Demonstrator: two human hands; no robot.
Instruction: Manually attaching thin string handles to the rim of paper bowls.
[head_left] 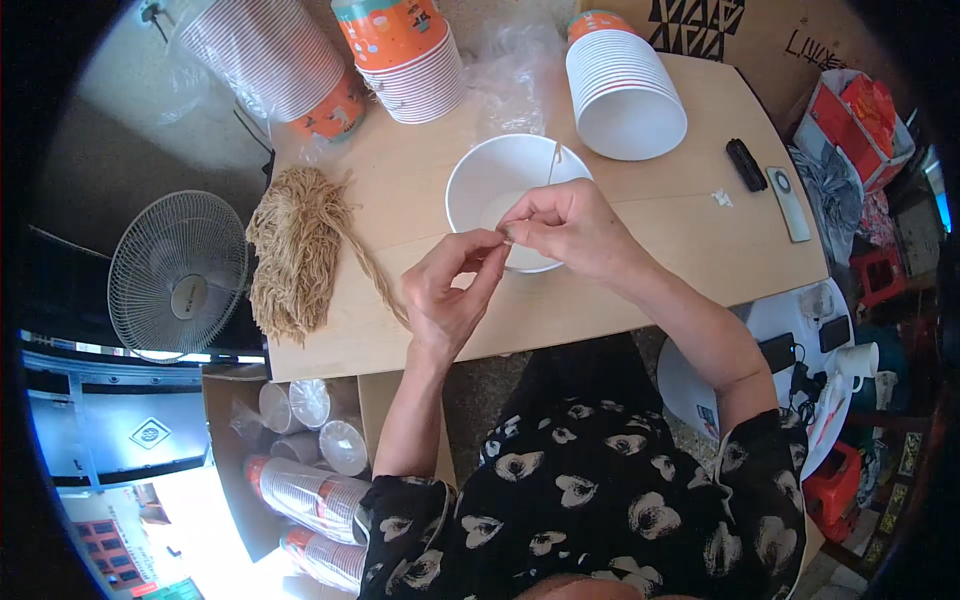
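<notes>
Both hands meet over the near part of a white paper bucket (470, 180) that stands on the table with its mouth upward. My left hand (450, 285) pinches with thumb and forefinger. Its fingertips touch those of my right hand (575, 232), which is pinched too. Whatever lies between the fingertips is too small and covered to make out. A short piece of tan cord (557, 158) shows inside the bucket by its far right wall, above my right hand. To the left lies a thick bundle of tan cord (300, 250), with a strand trailing toward my left wrist.
Nested paper buckets stand or lie at the back: a bagged stack (265, 60), an orange-printed stack (405, 60) and a tipped stack (625, 95). A black object (745, 165) and a pale remote-like object (788, 205) lie right. A fan (180, 275) and a carton (232, 440) are left.
</notes>
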